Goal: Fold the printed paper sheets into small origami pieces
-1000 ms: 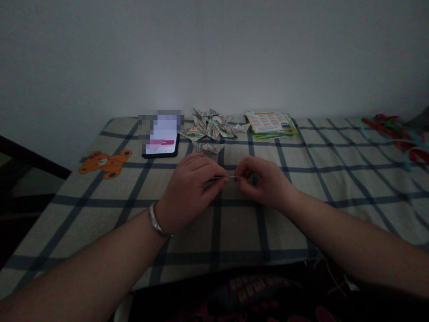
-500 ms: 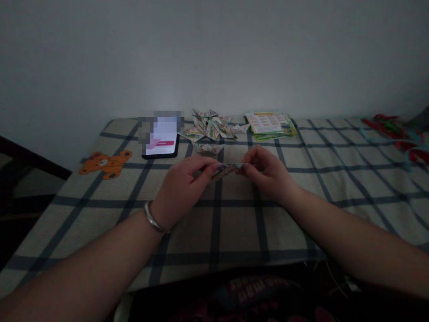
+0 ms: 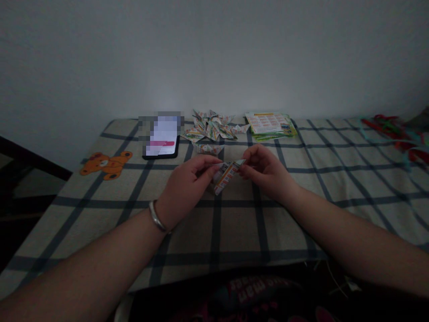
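Note:
Between my two hands is a folded piece of printed paper [image 3: 227,175], creased into a pointed shape with its lower tip toward me. My left hand [image 3: 188,183], with a silver bangle at the wrist, pinches its left side between thumb and fingers. At the upper right corner, my right hand [image 3: 266,171] pinches the paper with thumb and index finger. Just beyond lies a single folded paper boat-like piece [image 3: 209,149]. Behind it sits a pile of similar folded paper pieces [image 3: 212,127].
A lit phone [image 3: 164,136] lies at the back left, near an orange bear cutout [image 3: 106,164]. Flat printed leaflets [image 3: 271,125] are stacked at the back right. Red and light-blue ribbons [image 3: 395,134] lie far right on the checked tablecloth [image 3: 234,228], with a wall behind.
The folded paper has tilted, so its broad printed face and lower point now show. My left hand has shifted slightly to the right. My right hand has hardly moved.

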A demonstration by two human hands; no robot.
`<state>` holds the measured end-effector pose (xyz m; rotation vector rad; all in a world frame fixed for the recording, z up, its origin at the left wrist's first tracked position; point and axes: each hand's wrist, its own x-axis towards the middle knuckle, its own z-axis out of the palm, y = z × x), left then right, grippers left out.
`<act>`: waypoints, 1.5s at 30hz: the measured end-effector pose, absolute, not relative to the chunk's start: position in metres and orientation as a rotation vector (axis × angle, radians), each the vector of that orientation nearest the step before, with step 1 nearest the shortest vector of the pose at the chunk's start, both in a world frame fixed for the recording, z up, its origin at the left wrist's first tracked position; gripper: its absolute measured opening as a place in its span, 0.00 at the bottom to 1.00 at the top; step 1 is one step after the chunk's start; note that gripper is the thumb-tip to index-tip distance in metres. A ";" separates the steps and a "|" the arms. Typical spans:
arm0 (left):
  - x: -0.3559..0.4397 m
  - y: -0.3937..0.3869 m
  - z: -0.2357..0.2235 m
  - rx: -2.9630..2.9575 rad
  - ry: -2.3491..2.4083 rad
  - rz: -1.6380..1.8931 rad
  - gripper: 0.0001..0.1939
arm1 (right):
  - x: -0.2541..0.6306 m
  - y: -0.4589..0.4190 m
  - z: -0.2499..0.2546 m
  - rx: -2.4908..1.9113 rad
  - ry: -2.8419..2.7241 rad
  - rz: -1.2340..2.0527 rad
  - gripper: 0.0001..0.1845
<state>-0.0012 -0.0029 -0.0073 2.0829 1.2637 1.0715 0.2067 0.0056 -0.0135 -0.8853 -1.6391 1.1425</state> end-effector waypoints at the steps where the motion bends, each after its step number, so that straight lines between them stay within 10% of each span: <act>1: -0.001 -0.002 -0.008 2.092 1.262 1.065 0.10 | 0.207 0.006 -0.013 -0.879 -1.646 1.155 0.12; 45: 0.008 -0.012 -0.007 2.437 1.391 0.837 0.19 | 0.205 -0.006 -0.011 -1.090 -1.952 0.808 0.15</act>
